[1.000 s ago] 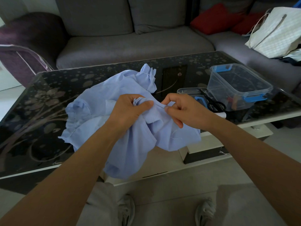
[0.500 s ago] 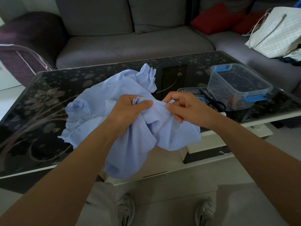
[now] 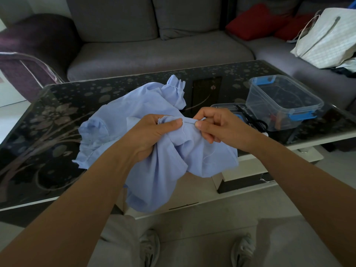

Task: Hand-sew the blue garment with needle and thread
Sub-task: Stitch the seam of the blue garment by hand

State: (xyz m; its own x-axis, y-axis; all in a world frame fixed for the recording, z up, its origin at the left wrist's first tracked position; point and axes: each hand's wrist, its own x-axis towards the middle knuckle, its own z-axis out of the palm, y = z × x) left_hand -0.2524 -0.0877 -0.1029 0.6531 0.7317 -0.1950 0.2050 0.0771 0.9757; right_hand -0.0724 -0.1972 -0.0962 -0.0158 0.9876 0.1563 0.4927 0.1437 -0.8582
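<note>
Needle (image 3: 189, 122) and cloth meet between the two hands, above the near edge of the counter (image 3: 57, 132). The right hand (image 3: 221, 126) pinches the needle between thumb and forefinger, its other fingers curled under against the cloth. The needle lies almost level, its free end pointing toward the left thumb and resting on a raised fold of the blue garment (image 3: 138, 105). The left hand (image 3: 152, 132) grips that fold, thumb pressed flat on top and fingers bunched beneath, so the fabric gathers under the palm. The two thumbs are close together, with the bare length of the needle between them. A thin pale thread (image 3: 208, 156) trails in a loose loop over the cloth below the right hand.

The garment is crumpled at the middle of the counter's near edge. Its back part, with a ruffled cuff, lies on the dark flowered glass, and its front part hangs over the near edge toward the person's knees.

Toward the counter's near right corner stands a clear plastic box (image 3: 285, 101) with blue clips. Black scissors (image 3: 258, 122) lie just beside the box on a flat clear lid (image 3: 227, 107), behind the right hand. A grey sofa (image 3: 154, 53) runs beyond the far edge.
</note>
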